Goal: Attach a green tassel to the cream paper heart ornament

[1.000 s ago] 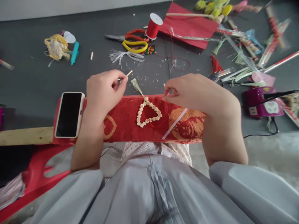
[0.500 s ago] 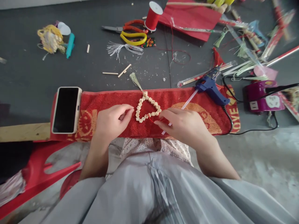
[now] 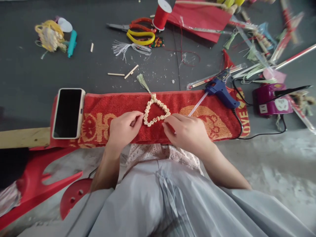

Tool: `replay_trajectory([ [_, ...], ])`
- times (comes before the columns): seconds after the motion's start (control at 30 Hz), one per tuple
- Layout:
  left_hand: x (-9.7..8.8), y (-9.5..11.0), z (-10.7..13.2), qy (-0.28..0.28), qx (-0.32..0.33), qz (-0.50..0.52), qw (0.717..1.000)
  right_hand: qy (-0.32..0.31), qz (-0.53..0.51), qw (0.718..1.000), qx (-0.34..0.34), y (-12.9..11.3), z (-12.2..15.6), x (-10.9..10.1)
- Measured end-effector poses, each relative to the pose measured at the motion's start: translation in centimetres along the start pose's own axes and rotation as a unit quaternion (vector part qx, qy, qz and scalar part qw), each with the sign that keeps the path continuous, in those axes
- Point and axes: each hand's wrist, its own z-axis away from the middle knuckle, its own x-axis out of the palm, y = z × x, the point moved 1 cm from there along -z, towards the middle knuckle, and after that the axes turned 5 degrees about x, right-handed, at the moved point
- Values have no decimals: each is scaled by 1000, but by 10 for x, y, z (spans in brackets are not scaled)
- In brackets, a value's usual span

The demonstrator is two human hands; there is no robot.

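A loop of small cream beads [image 3: 161, 104], bent into a rough triangle, lies on the red towel [image 3: 118, 102]. A pale green tassel [image 3: 142, 82] extends from its top. A bit of red thread [image 3: 158, 119] shows at the loop's lower side. My left hand [image 3: 126, 128] has thumb and forefinger pinched together right beside the loop's left edge; what they hold is hidden. At the loop's right corner, my right hand [image 3: 186, 130] is also closed in a pinch, its fingertips touching or nearly touching the beads. I cannot make out what it grips.
A phone [image 3: 68, 113] lies at the towel's left end. To the right rests a blue glue gun [image 3: 222, 93] with its cord, near a purple box [image 3: 274, 98]. Scissors [image 3: 140, 34], a red thread spool [image 3: 162, 14], a white tassel [image 3: 130, 48] and short sticks [image 3: 116, 74] lie beyond.
My left hand has moved slightly right, up to the beads' left edge. My right fingers have shifted a little, and less red thread shows near them. The view has moved slightly.
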Motion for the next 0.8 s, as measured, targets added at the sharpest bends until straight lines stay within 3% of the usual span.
replay_trajectory([
  [0.3, -5, -5, -3, -62, -10, 6, 998, 66, -15, 997, -24, 7, -7, -12],
  [0.8, -5, 3, -14, -168, -16, -9, 986, 90, -31, 994, -53, 8, -19, -31],
])
